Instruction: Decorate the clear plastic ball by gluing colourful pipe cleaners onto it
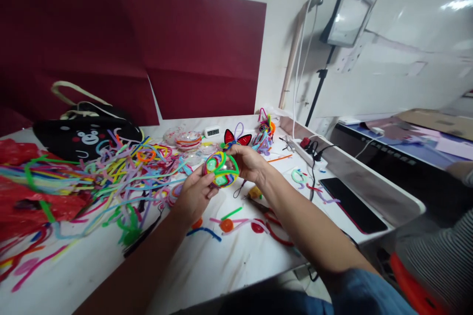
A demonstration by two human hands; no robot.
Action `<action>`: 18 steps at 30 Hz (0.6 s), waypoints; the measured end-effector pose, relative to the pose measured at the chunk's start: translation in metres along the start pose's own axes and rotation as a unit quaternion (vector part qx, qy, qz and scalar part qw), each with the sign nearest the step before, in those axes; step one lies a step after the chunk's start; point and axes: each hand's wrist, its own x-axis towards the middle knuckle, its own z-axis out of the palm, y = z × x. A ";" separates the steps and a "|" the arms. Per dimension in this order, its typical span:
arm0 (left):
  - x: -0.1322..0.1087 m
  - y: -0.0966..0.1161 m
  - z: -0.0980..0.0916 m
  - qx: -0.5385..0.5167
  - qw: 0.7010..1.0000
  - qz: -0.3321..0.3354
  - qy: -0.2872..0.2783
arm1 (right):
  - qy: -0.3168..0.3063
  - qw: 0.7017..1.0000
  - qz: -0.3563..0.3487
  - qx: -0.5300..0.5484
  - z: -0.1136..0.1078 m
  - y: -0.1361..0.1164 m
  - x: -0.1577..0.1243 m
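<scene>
Between both hands is a round craft ball [221,170] with rings of green, yellow, blue and red pipe cleaner over a clear body. My left hand [197,193] grips it from the left, thumb on its front. My right hand [250,161] is closed at its upper right edge, fingertips partly hidden. Just behind it are red ear shapes with black edges [238,137] and a lilac pipe-cleaner loop [240,129]; I cannot tell if they join the ball. Red-handled scissors [273,229] lie partly under my right forearm. An orange disc [226,225] and cut pipe-cleaner pieces lie in front.
Tangled pipe cleaners [148,177] spread across the left, beside a red plastic bag [22,211] and a black bag [86,133]. Clear round containers [188,141] and a small white digital clock [212,132] stand behind. A power strip [308,155] and phone [353,205] lie right.
</scene>
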 end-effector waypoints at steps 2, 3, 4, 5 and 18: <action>0.001 -0.002 0.000 -0.004 1.000 0.001 0.013 | -0.012 1.000 0.010 -0.002 -0.001 0.000 0.007; 0.001 -0.002 -0.001 -0.005 1.000 0.001 0.020 | -0.020 1.000 0.016 -0.004 -0.001 0.000 0.010; 0.002 -0.003 -0.001 -0.007 1.000 0.001 0.025 | -0.028 0.999 0.022 -0.007 -0.002 0.001 0.013; 0.002 -0.003 -0.001 -0.008 1.000 0.000 0.030 | -0.036 0.999 0.029 -0.010 -0.003 0.001 0.017; 0.004 -0.009 -0.005 0.008 0.998 0.010 0.065 | -0.116 0.993 0.007 -0.033 -0.011 0.011 0.049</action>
